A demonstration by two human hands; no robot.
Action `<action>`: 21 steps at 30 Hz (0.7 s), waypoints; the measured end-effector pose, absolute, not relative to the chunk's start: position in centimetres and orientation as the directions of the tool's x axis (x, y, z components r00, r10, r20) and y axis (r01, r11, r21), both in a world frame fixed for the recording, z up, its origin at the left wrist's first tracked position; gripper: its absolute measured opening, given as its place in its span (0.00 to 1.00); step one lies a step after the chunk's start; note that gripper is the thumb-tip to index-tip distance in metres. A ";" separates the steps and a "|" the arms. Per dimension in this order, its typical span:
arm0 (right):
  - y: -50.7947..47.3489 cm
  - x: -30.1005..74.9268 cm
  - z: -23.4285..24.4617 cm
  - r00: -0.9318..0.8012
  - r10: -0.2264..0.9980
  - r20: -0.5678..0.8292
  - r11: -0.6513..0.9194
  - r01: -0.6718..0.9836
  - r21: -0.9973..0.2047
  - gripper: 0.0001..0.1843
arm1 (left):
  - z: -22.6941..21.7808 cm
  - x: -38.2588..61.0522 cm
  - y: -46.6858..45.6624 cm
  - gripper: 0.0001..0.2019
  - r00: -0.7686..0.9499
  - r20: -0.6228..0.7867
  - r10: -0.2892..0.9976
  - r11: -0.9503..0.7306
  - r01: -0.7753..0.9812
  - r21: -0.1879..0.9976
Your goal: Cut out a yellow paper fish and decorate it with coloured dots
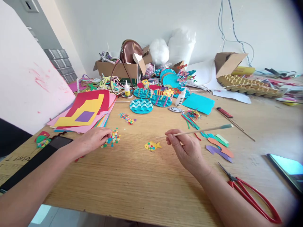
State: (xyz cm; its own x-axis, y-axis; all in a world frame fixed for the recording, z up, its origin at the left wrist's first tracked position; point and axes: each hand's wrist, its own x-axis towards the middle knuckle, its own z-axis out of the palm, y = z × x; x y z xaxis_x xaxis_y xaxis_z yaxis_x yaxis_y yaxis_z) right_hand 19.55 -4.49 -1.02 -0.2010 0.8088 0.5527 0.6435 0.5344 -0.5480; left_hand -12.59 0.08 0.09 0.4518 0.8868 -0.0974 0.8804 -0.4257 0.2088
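A yellow paper fish (152, 146) with several coloured dots lies flat on the wooden table, between my two hands. My right hand (186, 148) is closed around a slim wooden stick (201, 130); its thin tip points left above the fish, and its thicker teal end points right. My left hand (98, 138) rests at the edge of a loose pile of coloured paper dots (115, 137). Its fingers are pinched together, and whatever may be between them is too small to see.
Red-handled scissors (252, 195) lie near my right forearm, beside paper scraps (220, 146). A phone (287, 171) sits at the right edge. Coloured paper sheets (82, 110) are stacked left. Glue bottles (180, 97) and blue wavy card pieces (141, 106) stand farther back.
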 end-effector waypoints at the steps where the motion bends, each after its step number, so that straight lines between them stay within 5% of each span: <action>1: -4.5 19.5 -1.0 -0.202 0.810 0.550 0.535 0.639 -0.553 0.11 | 0.3 -12.3 -0.1 0.10 0.450 -0.080 0.889 -0.423 0.876 0.233; 7: -4.6 19.4 -0.9 -0.189 0.846 0.499 0.512 0.550 -0.660 0.12 | 0.5 -8.4 -0.9 0.08 0.386 -0.073 0.920 -0.266 0.749 0.608; 11: -4.4 19.1 -1.3 -0.089 0.904 0.418 0.420 0.365 -0.831 0.11 | -0.2 -4.1 -0.8 0.07 0.380 -0.078 0.922 -0.079 0.381 0.921; 16: -3.8 18.3 -1.7 -0.005 0.969 0.248 0.243 0.226 -0.943 0.06 | -0.4 -0.3 -1.0 0.14 0.351 -0.073 0.934 0.023 0.145 0.989; 21: -3.4 17.6 -2.3 -0.056 0.968 0.244 0.251 0.180 -0.951 0.07 | -0.3 1.4 -1.3 0.14 0.385 -0.066 0.921 0.026 0.109 0.994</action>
State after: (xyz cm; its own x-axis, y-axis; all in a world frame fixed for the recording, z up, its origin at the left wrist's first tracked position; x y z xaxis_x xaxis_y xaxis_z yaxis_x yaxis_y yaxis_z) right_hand 17.63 -3.43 -2.30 -0.0560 0.9680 0.2445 0.1800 0.2506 -0.9512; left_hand 1.43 -1.26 -0.32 0.3847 0.9207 -0.0658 0.1089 0.0256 0.9937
